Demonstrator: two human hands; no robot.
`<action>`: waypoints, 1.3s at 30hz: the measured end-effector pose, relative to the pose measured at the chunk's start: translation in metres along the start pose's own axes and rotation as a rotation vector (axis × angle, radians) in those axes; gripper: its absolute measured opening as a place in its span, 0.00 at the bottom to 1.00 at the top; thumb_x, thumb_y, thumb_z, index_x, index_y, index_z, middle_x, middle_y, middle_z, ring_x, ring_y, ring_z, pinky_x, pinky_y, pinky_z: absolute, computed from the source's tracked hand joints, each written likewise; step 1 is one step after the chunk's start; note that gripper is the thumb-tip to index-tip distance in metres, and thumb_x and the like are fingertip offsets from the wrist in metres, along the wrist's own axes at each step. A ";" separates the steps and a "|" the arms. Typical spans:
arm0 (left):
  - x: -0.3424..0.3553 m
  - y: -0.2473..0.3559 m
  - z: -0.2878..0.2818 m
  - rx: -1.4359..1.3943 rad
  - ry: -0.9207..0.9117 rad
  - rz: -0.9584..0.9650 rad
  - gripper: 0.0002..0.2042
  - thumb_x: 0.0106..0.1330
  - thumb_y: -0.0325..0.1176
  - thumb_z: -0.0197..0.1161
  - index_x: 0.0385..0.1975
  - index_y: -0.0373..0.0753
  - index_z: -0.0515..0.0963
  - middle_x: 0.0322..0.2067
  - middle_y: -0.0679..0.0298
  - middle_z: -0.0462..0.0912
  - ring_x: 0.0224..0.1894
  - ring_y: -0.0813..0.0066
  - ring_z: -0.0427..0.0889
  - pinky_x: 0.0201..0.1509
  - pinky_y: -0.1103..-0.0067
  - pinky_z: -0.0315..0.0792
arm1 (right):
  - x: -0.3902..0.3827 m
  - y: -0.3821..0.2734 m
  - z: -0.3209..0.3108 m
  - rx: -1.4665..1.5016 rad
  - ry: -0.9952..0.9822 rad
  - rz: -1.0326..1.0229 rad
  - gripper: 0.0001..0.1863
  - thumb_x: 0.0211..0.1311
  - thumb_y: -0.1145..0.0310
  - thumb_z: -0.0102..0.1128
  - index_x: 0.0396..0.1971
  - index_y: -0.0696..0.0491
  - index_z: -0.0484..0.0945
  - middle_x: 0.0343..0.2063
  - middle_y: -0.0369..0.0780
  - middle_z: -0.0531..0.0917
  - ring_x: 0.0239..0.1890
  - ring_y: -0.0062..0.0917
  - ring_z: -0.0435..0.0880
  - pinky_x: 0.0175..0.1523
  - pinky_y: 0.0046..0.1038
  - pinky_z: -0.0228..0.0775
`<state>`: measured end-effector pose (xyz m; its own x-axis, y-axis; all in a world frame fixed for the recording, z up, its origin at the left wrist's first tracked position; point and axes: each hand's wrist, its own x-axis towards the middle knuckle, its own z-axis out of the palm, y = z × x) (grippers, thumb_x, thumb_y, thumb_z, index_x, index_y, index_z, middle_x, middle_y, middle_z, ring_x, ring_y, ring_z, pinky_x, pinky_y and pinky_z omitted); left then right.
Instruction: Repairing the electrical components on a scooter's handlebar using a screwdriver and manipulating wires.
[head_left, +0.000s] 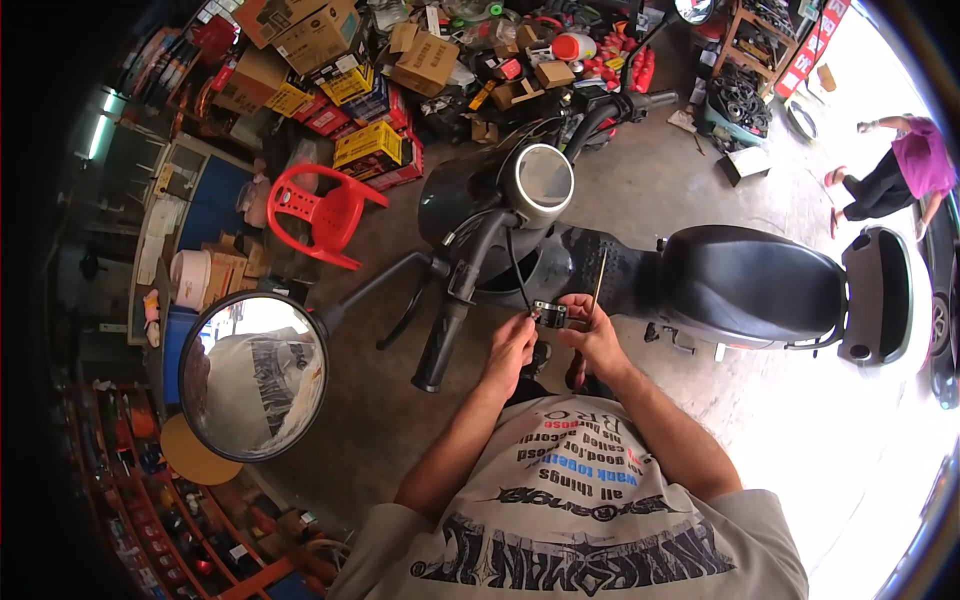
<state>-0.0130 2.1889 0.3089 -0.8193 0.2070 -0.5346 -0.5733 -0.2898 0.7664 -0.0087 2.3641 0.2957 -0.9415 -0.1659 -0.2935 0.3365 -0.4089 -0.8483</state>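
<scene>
Curled hands [512, 348] [598, 343] grip dark fitting [549, 314], thin rod [600, 276]

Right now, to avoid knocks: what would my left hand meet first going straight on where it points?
Your left hand would meet the small black part at its fingertips first; past that, probably the scooter, though depth is unclear.

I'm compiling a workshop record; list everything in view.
Clamp-like part: one, black and silver, centre
Thin rod: one, yellowish, centre
Scooter: one, mostly black, centre to right
Mirrors: two, black-rimmed, left and top
Chair: one, red, upper left
Boxes: many, brown and yellow, upper left
Shelves: several, orange, lower left
Bystander: one, magenta top, upper right
Car: one, dark, right edge
Loose clutter: uncountable, mixed colours, top
Shirt: one, beige, bottom
Left hand: one, bare, at part
Right hand: one, bare, gripping rod
</scene>
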 end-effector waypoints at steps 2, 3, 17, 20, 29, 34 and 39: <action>0.000 -0.001 0.000 -0.003 0.007 0.002 0.12 0.72 0.38 0.54 0.49 0.40 0.75 0.23 0.77 0.67 0.19 0.93 0.57 0.19 0.91 0.49 | -0.001 -0.003 0.000 -0.001 0.001 0.002 0.25 0.52 0.85 0.57 0.52 0.54 0.67 0.40 0.33 0.76 0.30 0.11 0.72 0.34 0.14 0.66; 0.000 -0.001 0.000 -0.006 0.015 0.004 0.12 0.72 0.37 0.54 0.49 0.39 0.74 0.23 0.77 0.67 0.19 0.94 0.56 0.19 0.91 0.49 | -0.002 -0.004 0.000 -0.019 -0.004 0.027 0.26 0.53 0.85 0.57 0.53 0.53 0.67 0.42 0.33 0.76 0.32 0.11 0.73 0.36 0.14 0.67; 0.002 -0.005 -0.004 -0.175 -0.010 -0.046 0.13 0.71 0.40 0.54 0.49 0.40 0.74 0.24 0.73 0.72 0.16 0.91 0.59 0.19 0.89 0.52 | -0.001 -0.001 -0.004 -0.045 0.006 0.056 0.25 0.53 0.84 0.58 0.53 0.54 0.67 0.43 0.33 0.77 0.32 0.10 0.72 0.36 0.14 0.66; 0.003 -0.007 -0.006 -0.206 -0.010 -0.050 0.13 0.71 0.40 0.54 0.48 0.40 0.74 0.25 0.72 0.73 0.16 0.90 0.59 0.20 0.88 0.53 | 0.000 0.002 -0.002 -0.033 0.009 -0.002 0.26 0.53 0.82 0.59 0.54 0.55 0.66 0.39 0.34 0.76 0.26 0.10 0.73 0.22 0.12 0.66; 0.000 -0.003 -0.002 -0.130 -0.002 -0.011 0.11 0.71 0.39 0.54 0.46 0.40 0.75 0.24 0.74 0.71 0.16 0.92 0.58 0.18 0.89 0.50 | -0.004 -0.004 0.001 -0.066 0.005 0.018 0.24 0.54 0.82 0.57 0.53 0.53 0.68 0.42 0.33 0.78 0.30 0.10 0.70 0.34 0.14 0.66; 0.000 -0.002 -0.002 -0.067 -0.005 0.023 0.11 0.71 0.39 0.55 0.44 0.39 0.76 0.23 0.76 0.69 0.16 0.94 0.57 0.18 0.90 0.48 | -0.003 -0.003 -0.001 -0.069 0.002 0.016 0.26 0.55 0.81 0.57 0.57 0.55 0.66 0.40 0.35 0.77 0.29 0.14 0.71 0.35 0.16 0.68; 0.000 -0.001 -0.001 -0.048 0.002 0.039 0.11 0.70 0.39 0.57 0.43 0.40 0.76 0.23 0.77 0.67 0.17 0.95 0.56 0.18 0.90 0.47 | -0.005 -0.004 0.001 -0.042 -0.011 0.026 0.24 0.57 0.82 0.55 0.55 0.53 0.67 0.43 0.32 0.77 0.29 0.10 0.68 0.34 0.14 0.64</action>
<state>-0.0121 2.1880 0.3078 -0.8410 0.1932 -0.5053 -0.5404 -0.3422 0.7687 -0.0057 2.3658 0.3009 -0.9321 -0.1863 -0.3107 0.3594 -0.3663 -0.8583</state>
